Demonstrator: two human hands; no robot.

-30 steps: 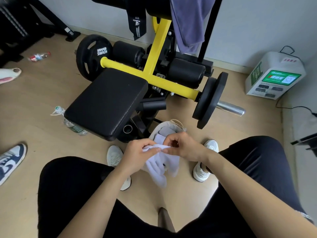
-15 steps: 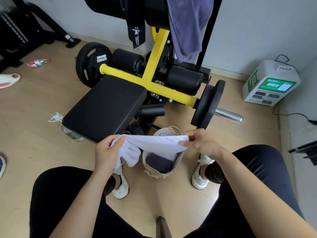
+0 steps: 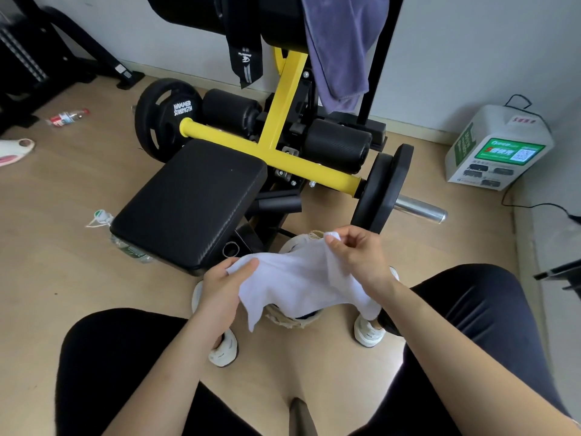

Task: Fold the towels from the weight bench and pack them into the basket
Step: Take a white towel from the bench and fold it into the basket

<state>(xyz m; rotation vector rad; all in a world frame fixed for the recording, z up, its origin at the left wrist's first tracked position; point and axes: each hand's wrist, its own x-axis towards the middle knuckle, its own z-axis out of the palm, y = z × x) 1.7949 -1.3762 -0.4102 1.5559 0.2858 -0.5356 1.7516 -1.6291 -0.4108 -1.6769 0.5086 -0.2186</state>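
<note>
A white towel [image 3: 298,278] hangs spread between my two hands above the floor between my knees. My left hand [image 3: 221,289] pinches its left corner, and my right hand [image 3: 358,256] grips its upper right corner a little higher. Under the towel stands a beige woven basket [image 3: 290,319], mostly hidden, only parts of its rim showing. A purple towel [image 3: 341,48] hangs from the black upper pad of the weight bench [image 3: 188,199], beyond both hands.
A yellow bar with black weight plates [image 3: 382,184] crosses behind the basket. My white shoes [image 3: 366,333] flank the basket. A plastic bottle [image 3: 132,248] lies by the bench pad, another bottle [image 3: 66,117] far left. A white charging box [image 3: 500,146] stands at the right wall.
My hands went from pinching the towel together, to stretching it wide, and now hold it closer, with the right corner raised and the cloth sagging over the basket.
</note>
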